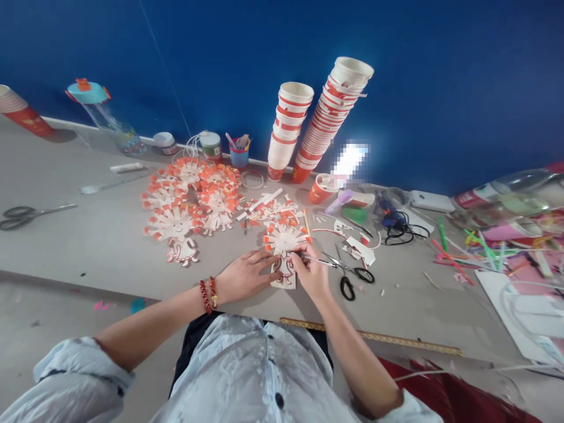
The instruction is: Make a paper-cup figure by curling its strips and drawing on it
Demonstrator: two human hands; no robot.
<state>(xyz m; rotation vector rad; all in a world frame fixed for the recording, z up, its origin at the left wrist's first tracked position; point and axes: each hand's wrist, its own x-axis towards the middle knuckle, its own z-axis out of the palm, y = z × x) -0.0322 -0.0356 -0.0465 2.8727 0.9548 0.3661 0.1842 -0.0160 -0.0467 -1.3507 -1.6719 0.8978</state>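
A small piece of white paper [282, 281] with a dark outlined figure drawn on it lies on the table before me. My left hand [247, 275] rests flat at its left side, fingers stretched out and fingertips on the paper. Between the closed fingers of my right hand [312, 275] is a slim pen [318, 259], its tip end over the upper part of the drawing. Touching the paper's top is a cut paper-cup piece [285, 237] with fanned white strips and orange tips. Black-handled scissors [348, 271] lie spread just right of my right hand.
Finished-looking fringed cup figures [174, 220] are heaped left of centre. Tall paper-cup stacks [324, 120] lean by the blue wall. Other scissors [33, 216] lie far left. Paper scraps [361, 249], a coiled black cable [399, 229] and bottles [506, 191] occupy the right.
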